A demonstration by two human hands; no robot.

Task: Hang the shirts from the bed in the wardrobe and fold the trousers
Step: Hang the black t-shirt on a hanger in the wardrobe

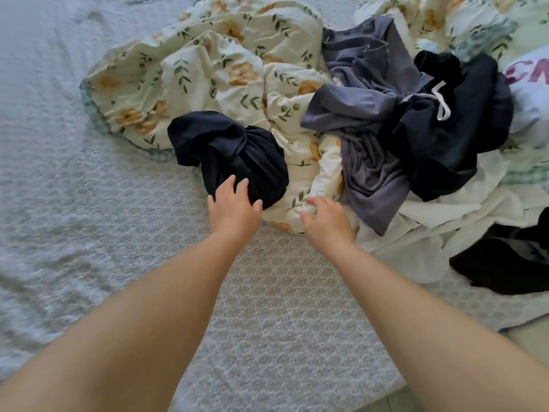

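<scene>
The wide bed with a pale grey, quilted cover [89, 203] fills most of what I see from here. On it, toward the far side, lies a crumpled cream duvet printed with orange flowers and green leaves [214, 72]. To the right of it the clothes are in one loose heap on the bed. A rumpled white cloth [439, 215] is at the bottom, and a soft grey garment [365, 84] is spread over the duvet edge. A dark navy garment with a waistband [451, 138] lies partly on the grey one. Behind the heap, at the right edge, there is a white fabric with pink letters [531, 93]. Nearer to the person, also at the right edge, a flat black garment [505, 263] lies on the white cloth.

Apart from the heap, a small dark navy bundle of cloth [237, 153] sits on the near edge of the duvet.

Both bare arms reach forward. The left hand [234, 206] lies with its fingers spread on the near side of the navy bundle, touching it and not closed around it. The right hand [326, 223] is just beside it, with fingers bent at a fold of the duvet; I cannot tell if it really holds the fabric.

A white drawstring [439, 99] hangs from the waistband.
</scene>
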